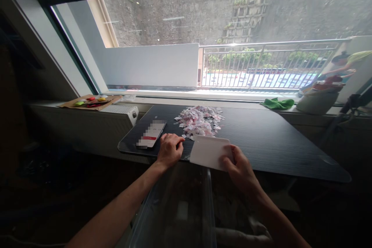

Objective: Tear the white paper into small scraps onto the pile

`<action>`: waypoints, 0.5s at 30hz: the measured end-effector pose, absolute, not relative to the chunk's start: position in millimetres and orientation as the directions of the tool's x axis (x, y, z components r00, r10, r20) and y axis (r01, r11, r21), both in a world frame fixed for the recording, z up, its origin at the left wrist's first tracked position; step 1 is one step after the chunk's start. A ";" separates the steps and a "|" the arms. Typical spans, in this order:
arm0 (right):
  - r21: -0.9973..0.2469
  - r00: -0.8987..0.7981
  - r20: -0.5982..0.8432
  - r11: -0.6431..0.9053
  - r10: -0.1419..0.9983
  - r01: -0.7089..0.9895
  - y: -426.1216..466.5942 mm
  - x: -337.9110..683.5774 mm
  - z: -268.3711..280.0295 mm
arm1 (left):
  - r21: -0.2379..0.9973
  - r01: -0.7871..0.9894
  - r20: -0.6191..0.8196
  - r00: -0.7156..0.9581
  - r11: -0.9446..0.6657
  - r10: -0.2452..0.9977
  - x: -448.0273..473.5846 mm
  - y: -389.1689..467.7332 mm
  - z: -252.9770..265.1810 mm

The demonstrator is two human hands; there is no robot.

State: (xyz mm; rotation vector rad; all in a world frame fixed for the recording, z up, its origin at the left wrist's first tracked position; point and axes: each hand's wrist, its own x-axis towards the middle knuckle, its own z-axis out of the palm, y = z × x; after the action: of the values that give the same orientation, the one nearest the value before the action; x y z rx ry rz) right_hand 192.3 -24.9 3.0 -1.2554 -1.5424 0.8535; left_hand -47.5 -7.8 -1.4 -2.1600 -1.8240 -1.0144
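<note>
My right hand (240,164) grips the right end of a flat white card (210,152) between thumb and fingers. The card is tilted over the table's front edge, just in front of a heap of small torn paper scraps (200,120). At the card's left, my left hand (171,149) rests by the table edge with its fingers curled; whatever they may hold is hidden. A few scraps lie at its fingertips. Below the edge, between my arms, stands a clear plastic bin (209,201). The black table (255,139) bears the scraps.
Left of my left hand lies a phone (151,135) with its screen lit. A radiator (124,113) and cardboard with colourful items (90,102) are at the back left. A green cloth (278,103) and a white pot (318,99) sit on the right sill, below the window.
</note>
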 end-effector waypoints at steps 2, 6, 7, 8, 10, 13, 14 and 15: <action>-0.913 -0.064 0.243 0.250 0.968 0.321 -27.3 191.9 5.6 | 0.301 0.917 0.570 0.045 -0.260 0.820 -47.4 -8.0 -1.9; -0.826 0.063 0.350 0.276 0.935 0.492 -24.2 196.7 15.3 | 0.301 0.918 0.562 0.046 -0.256 0.826 -46.6 -8.9 -1.5; -0.791 0.104 0.391 0.277 0.914 0.545 -21.4 197.4 18.1 | 0.303 0.918 0.558 0.044 -0.254 0.829 -46.3 -9.2 -1.2; -0.757 0.122 0.431 0.284 0.894 0.589 -18.2 197.4 20.6 | 0.306 0.918 0.555 0.042 -0.251 0.831 -45.9 -9.5 -0.8; -0.696 0.106 0.496 0.322 0.862 0.642 -10.7 194.8 24.0 | 0.309 0.919 0.551 0.037 -0.245 0.834 -45.2 -10.1 -0.1; -0.627 0.041 0.563 0.395 0.826 0.671 -0.5 186.6 24.5 | 0.315 0.918 0.548 0.030 -0.239 0.836 -44.6 -10.3 0.0; -0.610 0.026 0.578 0.410 0.816 0.678 1.9 184.0 23.6 | 0.318 0.918 0.548 0.027 -0.237 0.836 -44.5 -10.2 -0.2; -0.595 0.012 0.587 0.421 0.809 0.684 3.6 181.9 22.6 | 0.319 0.917 0.549 0.025 -0.238 0.835 -44.5 -9.9 -0.5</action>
State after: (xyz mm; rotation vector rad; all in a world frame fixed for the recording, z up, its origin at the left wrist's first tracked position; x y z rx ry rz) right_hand 181.9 3.6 22.6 -1.3076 -1.7140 0.1627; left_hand -44.5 -9.9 -0.5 -2.1568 -1.8576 -1.0027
